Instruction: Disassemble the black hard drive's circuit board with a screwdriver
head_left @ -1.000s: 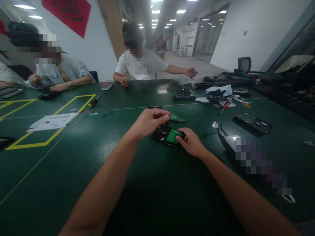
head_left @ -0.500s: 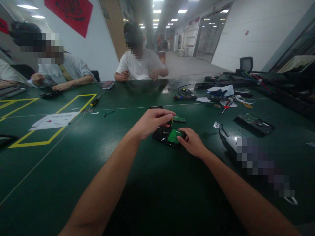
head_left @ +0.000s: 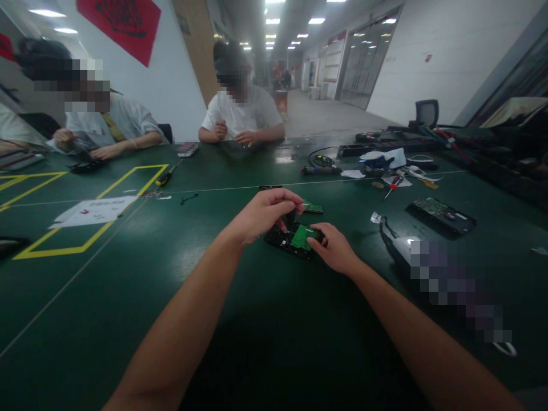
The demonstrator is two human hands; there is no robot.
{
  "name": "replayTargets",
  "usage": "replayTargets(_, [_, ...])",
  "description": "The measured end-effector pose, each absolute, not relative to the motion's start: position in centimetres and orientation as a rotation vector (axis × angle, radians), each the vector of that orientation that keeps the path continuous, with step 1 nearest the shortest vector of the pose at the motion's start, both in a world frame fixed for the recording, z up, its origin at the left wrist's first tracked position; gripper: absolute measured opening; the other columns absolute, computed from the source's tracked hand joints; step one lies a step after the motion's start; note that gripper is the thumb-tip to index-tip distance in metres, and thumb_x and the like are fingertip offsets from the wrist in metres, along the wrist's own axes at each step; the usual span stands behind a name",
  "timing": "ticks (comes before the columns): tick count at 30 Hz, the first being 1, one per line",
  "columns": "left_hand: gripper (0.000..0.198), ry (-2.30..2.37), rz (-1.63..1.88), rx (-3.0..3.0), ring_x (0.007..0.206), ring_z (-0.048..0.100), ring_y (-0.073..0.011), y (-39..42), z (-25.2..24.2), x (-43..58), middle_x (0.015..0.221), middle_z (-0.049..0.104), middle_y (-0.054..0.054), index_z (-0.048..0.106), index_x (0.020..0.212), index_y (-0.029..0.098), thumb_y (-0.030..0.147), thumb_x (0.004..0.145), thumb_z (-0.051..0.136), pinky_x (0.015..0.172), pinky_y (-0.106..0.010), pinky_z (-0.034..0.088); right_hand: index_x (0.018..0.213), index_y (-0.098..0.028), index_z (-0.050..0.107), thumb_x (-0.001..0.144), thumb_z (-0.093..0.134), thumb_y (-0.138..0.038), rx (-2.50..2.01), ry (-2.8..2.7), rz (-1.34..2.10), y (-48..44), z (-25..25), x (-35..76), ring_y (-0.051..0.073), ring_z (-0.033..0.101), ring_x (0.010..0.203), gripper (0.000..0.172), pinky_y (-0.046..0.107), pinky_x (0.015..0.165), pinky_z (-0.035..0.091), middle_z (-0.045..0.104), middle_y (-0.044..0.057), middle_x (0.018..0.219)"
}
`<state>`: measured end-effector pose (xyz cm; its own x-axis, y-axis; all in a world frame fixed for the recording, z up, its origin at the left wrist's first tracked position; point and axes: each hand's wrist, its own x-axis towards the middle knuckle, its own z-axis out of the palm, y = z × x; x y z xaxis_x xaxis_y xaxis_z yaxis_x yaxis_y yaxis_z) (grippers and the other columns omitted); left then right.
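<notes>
A black hard drive [head_left: 278,244] with a green circuit board [head_left: 303,237] on its upper face lies on the dark green table in front of me. My left hand [head_left: 274,212] is closed above its left half, fingers pinched around a dark-handled screwdriver [head_left: 291,218] that points down at the drive. Most of the tool is hidden by the fingers. At the drive's right end, my right hand [head_left: 336,246] grips the edge, thumb on top near the board. Just behind the drive lies a loose green circuit board [head_left: 313,209], partly covered by my left hand.
Another hard drive [head_left: 442,218] lies to the right, near a partly blurred long pouch [head_left: 402,251]. A red screwdriver [head_left: 394,184], cables and papers lie beyond. On the left are a yellow-black screwdriver [head_left: 165,176] and a paper sheet [head_left: 94,211]. Co-workers [head_left: 244,114] sit across the table.
My left hand has turned slightly, and the screwdriver's dark handle now shows below the fingers. My right hand and the drive stay in place. The co-worker opposite has brought their hands closer together.
</notes>
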<state>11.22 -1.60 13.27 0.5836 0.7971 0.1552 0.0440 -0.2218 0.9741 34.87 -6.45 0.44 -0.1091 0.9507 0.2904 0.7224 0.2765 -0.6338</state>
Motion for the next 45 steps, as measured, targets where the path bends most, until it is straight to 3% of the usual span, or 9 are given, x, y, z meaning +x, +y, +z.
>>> replayTargets(5, [0.023, 0.652, 0.802, 1.718, 0.094, 0.067, -0.0194, -1.71, 13.29, 11.36, 0.112, 0.073, -0.011, 0.072, 0.106, 0.015, 0.033, 0.093, 0.064, 0.058, -0.023, 0.055, 0.129, -0.018, 0.063, 0.096, 0.063, -0.034, -1.494, -1.900, 0.452, -6.49, 0.55, 34.91, 0.022, 0.063, 0.092, 0.036, 0.038, 0.079, 0.053, 0.064, 0.014, 0.127])
replayTargets(13, [0.023, 0.678, 0.830, 1.734, 0.070, 0.061, -0.0122, -1.53, 12.86, 11.23, 0.082, 0.068, -0.003, 0.068, 0.091, 0.016, 0.035, 0.084, 0.079, 0.060, -0.024, 0.051, 0.127, -0.020, 0.064, 0.096, 0.064, -0.035, -1.505, -1.895, 0.443, -6.50, 0.64, 34.79, 0.023, 0.063, 0.094, 0.035, 0.038, 0.080, 0.053, 0.065, 0.013, 0.125])
replayTargets(22, [0.031, 0.715, 0.801, 1.743, 0.067, 0.058, -0.0114, -1.52, 12.83, 11.17, 0.078, 0.065, -0.001, 0.064, 0.088, 0.017, 0.040, 0.081, 0.083, 0.059, -0.024, 0.047, 0.128, -0.018, 0.063, 0.096, 0.064, -0.034, -1.514, -1.902, 0.450, -6.54, 0.69, 34.77, 0.022, 0.063, 0.090, 0.036, 0.038, 0.078, 0.052, 0.065, 0.014, 0.126])
replayTargets(28, [0.025, 0.679, 0.766, 1.801, 0.082, 0.064, -0.0160, -1.60, 13.44, 11.06, 0.094, 0.070, -0.006, 0.072, 0.103, 0.017, 0.038, 0.091, 0.070, 0.061, -0.023, 0.051, 0.128, -0.019, 0.063, 0.097, 0.063, -0.034, -1.498, -1.907, 0.444, -6.53, 0.58, 34.88, 0.021, 0.063, 0.088, 0.035, 0.038, 0.077, 0.053, 0.064, 0.013, 0.127])
replayTargets(33, [0.030, 0.594, 0.720, 1.707, 0.100, 0.067, -0.0216, -1.86, 13.57, 11.19, 0.111, 0.073, -0.010, 0.067, 0.121, 0.019, 0.035, 0.096, 0.062, 0.063, -0.025, 0.055, 0.129, -0.018, 0.062, 0.097, 0.062, -0.035, -1.488, -1.913, 0.454, -6.40, 0.48, 34.95, 0.021, 0.062, 0.088, 0.036, 0.038, 0.076, 0.054, 0.064, 0.014, 0.128])
replayTargets(37, [0.024, 0.512, 0.683, 1.737, 0.102, 0.067, -0.0209, -1.89, 13.30, 11.40, 0.115, 0.071, -0.011, 0.071, 0.112, 0.018, 0.034, 0.099, 0.058, 0.068, -0.026, 0.057, 0.129, -0.019, 0.062, 0.097, 0.062, -0.035, -1.479, -1.912, 0.449, -6.29, 0.33, 34.99, 0.022, 0.063, 0.091, 0.036, 0.038, 0.077, 0.053, 0.064, 0.014, 0.128])
replayTargets(42, [0.021, 0.645, 0.797, 1.691, 0.088, 0.065, -0.0155, -1.49, 12.94, 11.41, 0.108, 0.069, -0.007, 0.074, 0.104, 0.017, 0.031, 0.096, 0.061, 0.069, -0.025, 0.057, 0.128, -0.019, 0.063, 0.097, 0.063, -0.035, -1.486, -1.903, 0.462, -6.47, 0.45, 34.90, 0.022, 0.063, 0.092, 0.035, 0.037, 0.077, 0.053, 0.064, 0.013, 0.128])
replayTargets(45, [0.019, 0.648, 0.810, 1.553, 0.091, 0.065, -0.0160, -1.52, 12.94, 11.38, 0.107, 0.068, -0.007, 0.074, 0.100, 0.016, 0.030, 0.093, 0.065, 0.078, -0.029, 0.059, 0.128, -0.019, 0.062, 0.097, 0.062, -0.034, -1.493, -1.903, 0.465, -6.59, 0.63, 34.79, 0.021, 0.063, 0.090, 0.034, 0.037, 0.076, 0.053, 0.064, 0.013, 0.127])
